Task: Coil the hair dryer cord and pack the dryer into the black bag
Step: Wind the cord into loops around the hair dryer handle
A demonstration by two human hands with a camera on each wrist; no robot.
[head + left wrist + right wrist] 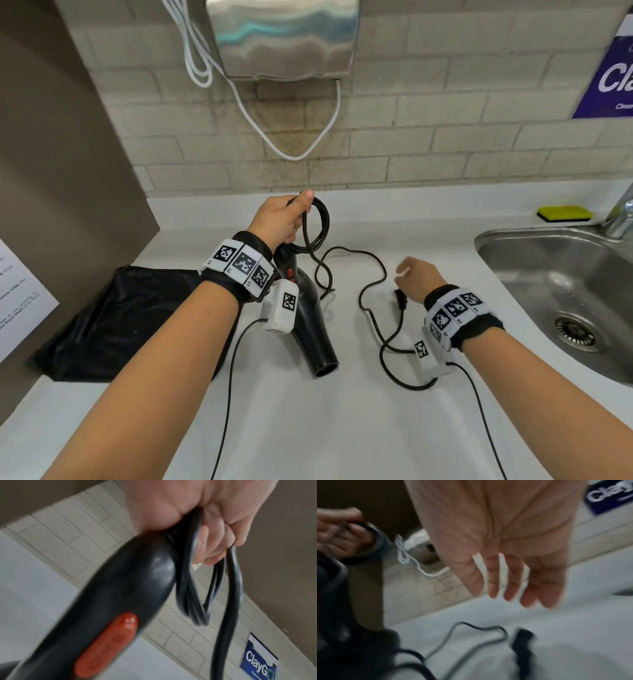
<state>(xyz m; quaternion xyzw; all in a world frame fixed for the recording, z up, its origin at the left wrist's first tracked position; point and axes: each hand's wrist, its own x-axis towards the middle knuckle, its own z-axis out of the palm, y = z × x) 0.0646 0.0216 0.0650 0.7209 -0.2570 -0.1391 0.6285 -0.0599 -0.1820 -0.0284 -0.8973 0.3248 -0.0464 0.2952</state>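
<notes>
Left hand [281, 219] grips cord [317, 222] loops above dryer [310, 318]. Right hand [418, 279] right of dryer, fingers [510, 582] straight, holding nothing. Dryer on table [342, 428]; bag [116, 325] just left of dryer; plug [400, 298] right of dryer.

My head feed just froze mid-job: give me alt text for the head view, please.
The left hand holds several coiled loops of the black cord above the hair dryer on the white counter. The open right hand hovers over the loose cord and plug; the black bag lies left.
</notes>
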